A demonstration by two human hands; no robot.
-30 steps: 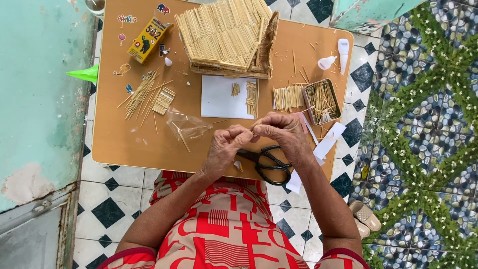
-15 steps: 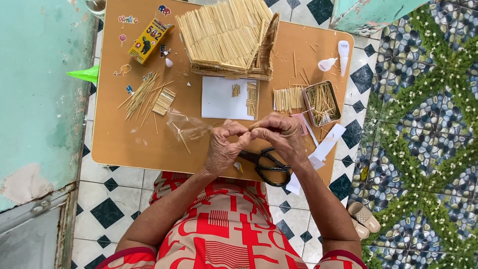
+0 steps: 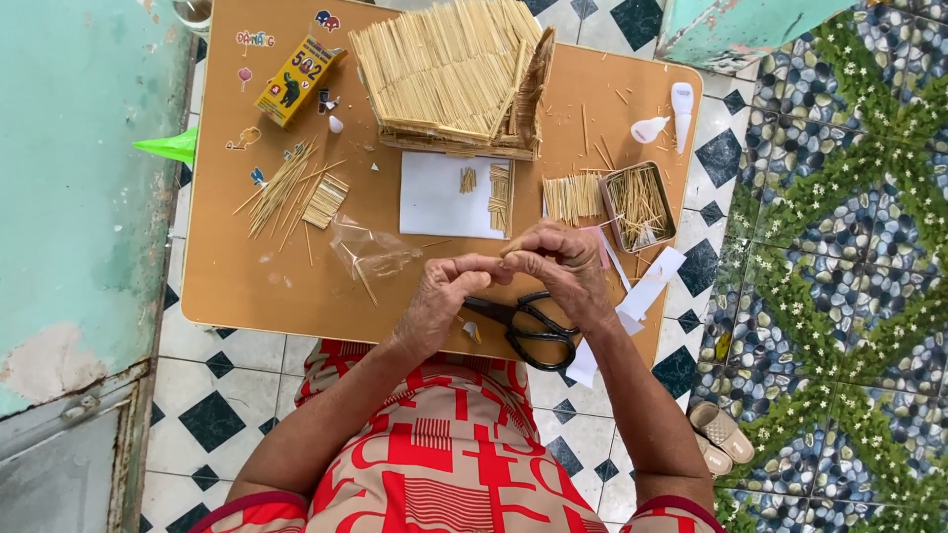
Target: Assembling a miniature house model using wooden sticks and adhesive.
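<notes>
A: What carries everything?
B: A small brown table (image 3: 247, 286) on black-and-white floor tiles (image 3: 197, 395), a teal wall (image 3: 69, 178) beside it.
A: And the hands?
B: At the near edge, the left hand (image 3: 439, 301) and right hand (image 3: 563, 271) meet, fingertips pinched together; what they grip I cannot tell. Black scissors (image 3: 528, 326) lie beneath.

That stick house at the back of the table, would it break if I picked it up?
Probably, if squeezed. The stick house is built from many thin sticks, so it likely feels light and a bit brittle. Its flat base on the table suggests it would slide rather than roll when pushed.
</notes>
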